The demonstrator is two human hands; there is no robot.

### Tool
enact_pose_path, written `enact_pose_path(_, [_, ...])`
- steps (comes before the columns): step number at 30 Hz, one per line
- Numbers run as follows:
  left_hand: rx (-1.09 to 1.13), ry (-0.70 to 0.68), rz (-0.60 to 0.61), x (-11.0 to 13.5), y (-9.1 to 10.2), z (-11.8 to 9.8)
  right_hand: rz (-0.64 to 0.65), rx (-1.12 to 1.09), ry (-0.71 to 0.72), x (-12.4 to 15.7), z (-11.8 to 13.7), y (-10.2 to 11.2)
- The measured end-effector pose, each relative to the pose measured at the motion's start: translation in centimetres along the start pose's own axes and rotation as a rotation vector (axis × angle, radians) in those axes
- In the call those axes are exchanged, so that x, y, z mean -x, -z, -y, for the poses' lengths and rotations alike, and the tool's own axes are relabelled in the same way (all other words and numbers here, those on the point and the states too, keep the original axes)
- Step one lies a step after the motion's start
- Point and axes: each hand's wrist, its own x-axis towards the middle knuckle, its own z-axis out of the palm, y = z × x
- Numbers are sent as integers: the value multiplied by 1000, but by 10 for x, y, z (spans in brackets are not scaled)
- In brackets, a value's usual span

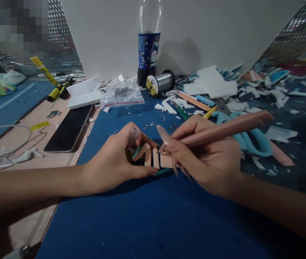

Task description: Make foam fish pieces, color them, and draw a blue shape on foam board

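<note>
"Logging left hand first: what's the grip?"

"Partly curled, thumb along the near side, index finger on the far side, small orange pieces held between. Can't tell how firmly. Thin green strip in there too."

"Right hand?"

"Fingers closed on a thick pink pen. Tip points left, at the pieces; can't tell if it touches."

"Where are the pieces, exactly?"

"Between the hands, low over the blue mat. Left of the right-hand grip, just beside its fingertips. Left hand is nearer, wrapped round them."

"Axes?"

"Pen slants from its tip up to the right. Narrow pieces run roughly away from the person, so the pen crosses their line."

"Surroundings?"

"Blue scissors beyond the right hand, phone beyond the left forearm. Done."
</note>
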Motion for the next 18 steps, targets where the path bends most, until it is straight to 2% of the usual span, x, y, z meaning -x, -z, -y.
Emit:
enact_pose_path(2, [10,7,3,0,0,-1,0,38,28,1,-1,0])
enact_pose_path(8, [45,22,4,1,0,0,58,-31,21,5,-4,1])
enact_pose_path(18, [118,42,25,0,0,-1,109,35,62,-1,-5,0])
